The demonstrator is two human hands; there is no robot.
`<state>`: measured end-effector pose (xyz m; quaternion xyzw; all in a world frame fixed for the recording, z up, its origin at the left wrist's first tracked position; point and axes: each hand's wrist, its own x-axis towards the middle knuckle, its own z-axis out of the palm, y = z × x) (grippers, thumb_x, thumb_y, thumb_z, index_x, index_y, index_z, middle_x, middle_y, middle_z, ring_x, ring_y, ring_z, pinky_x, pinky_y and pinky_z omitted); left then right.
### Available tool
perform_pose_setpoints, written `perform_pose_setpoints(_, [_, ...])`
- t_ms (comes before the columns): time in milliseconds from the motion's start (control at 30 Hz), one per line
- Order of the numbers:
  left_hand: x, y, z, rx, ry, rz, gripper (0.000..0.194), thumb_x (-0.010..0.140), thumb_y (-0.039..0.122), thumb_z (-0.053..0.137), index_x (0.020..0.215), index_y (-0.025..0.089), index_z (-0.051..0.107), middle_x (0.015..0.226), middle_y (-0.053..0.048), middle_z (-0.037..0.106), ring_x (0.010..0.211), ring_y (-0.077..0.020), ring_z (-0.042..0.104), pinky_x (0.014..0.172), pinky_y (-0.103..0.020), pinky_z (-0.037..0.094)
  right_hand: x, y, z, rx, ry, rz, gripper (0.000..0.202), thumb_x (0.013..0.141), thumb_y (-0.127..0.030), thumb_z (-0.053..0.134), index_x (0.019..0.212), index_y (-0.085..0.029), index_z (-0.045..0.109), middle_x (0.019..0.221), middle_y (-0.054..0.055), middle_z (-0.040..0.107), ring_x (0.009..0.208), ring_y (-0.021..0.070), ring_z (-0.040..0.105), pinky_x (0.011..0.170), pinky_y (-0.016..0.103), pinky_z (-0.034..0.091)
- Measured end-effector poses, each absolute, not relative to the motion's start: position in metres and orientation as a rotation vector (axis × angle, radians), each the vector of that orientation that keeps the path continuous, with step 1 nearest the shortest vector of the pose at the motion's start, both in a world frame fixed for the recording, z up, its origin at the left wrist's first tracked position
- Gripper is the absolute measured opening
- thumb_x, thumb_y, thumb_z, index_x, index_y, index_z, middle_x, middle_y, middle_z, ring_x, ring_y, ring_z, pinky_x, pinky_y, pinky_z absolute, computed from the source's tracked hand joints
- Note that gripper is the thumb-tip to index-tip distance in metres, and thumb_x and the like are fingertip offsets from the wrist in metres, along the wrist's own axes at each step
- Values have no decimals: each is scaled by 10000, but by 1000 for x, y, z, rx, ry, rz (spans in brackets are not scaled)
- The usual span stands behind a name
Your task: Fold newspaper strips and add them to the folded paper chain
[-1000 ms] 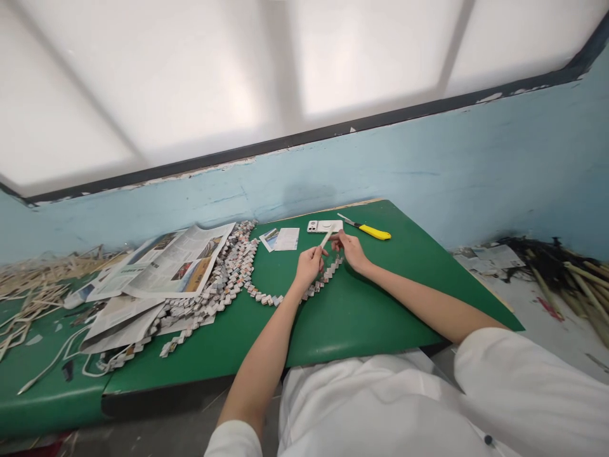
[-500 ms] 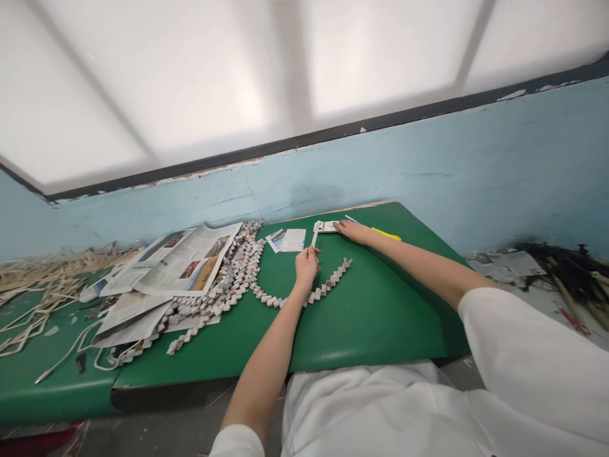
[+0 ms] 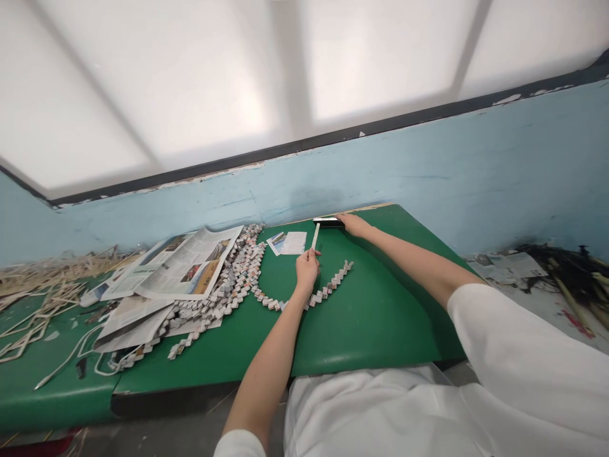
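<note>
My left hand (image 3: pixel 307 268) is closed around the lower end of a narrow pale paper strip (image 3: pixel 316 237), which points up and away from me. The strip's far end meets the left end of a flat, white-and-black thing that looks like a phone (image 3: pixel 328 222). My right hand (image 3: pixel 353 224) grips this phone by its right end, with its dark side tilted towards me. Below my left hand curves a folded-paper zigzag chain (image 3: pixel 332 284), partly hidden by my left forearm. Two small cut paper pieces (image 3: pixel 294 242) lie to the left of the strip.
A heap of folded-paper chains (image 3: pixel 228 279) lies on the green table (image 3: pixel 375 317), partly under newspaper sheets (image 3: pixel 190 263). Farther left are a white cable (image 3: pixel 66 365) and loose pale strips (image 3: pixel 47 304). A blue wall (image 3: pixel 428 152) rises behind.
My right hand has tilted the phone up, so its dark side shows. The yellow-handled tool and thin white piece beside my right hand are no longer visible. My left hand stays on the strip.
</note>
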<state>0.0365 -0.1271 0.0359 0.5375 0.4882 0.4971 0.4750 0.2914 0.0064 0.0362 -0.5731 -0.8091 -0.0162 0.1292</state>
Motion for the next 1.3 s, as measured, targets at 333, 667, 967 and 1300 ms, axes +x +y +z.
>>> perform_pose_setpoints(333, [37,-123,29,1328,1195,1214,383,997,471,460,815,171,613,479,61,410,363,-101,372,415,-238,318,280,-40,9,-1574,-2360,-151,442,1007,-147,449,1438,-145,544,1368,191,629,1215,313,583,1057,452,425])
perform_pose_setpoints(667, [42,-132,37,1525,898,1016,497,916,652,543,834,168,623,456,63,427,384,-98,360,440,-235,325,228,-116,38,-1121,-1554,724,613,1019,-633,393,880,-153,747,749,53,672,715,204,586,689,307,459])
perform_pose_setpoints(967, [44,-146,41,1734,832,826,514,949,637,499,872,154,657,477,44,496,404,-102,418,471,-227,331,214,-159,14,-984,-1332,911,549,907,-671,597,883,-151,773,627,1,566,566,144,464,549,275,396])
perform_pose_setpoints(1300, [44,-145,49,1669,833,767,551,905,656,561,813,128,688,480,8,546,401,-103,444,458,-228,346,211,-161,16,-1063,-1252,714,570,949,-636,548,1089,-138,788,663,-12,540,597,144,475,591,275,421])
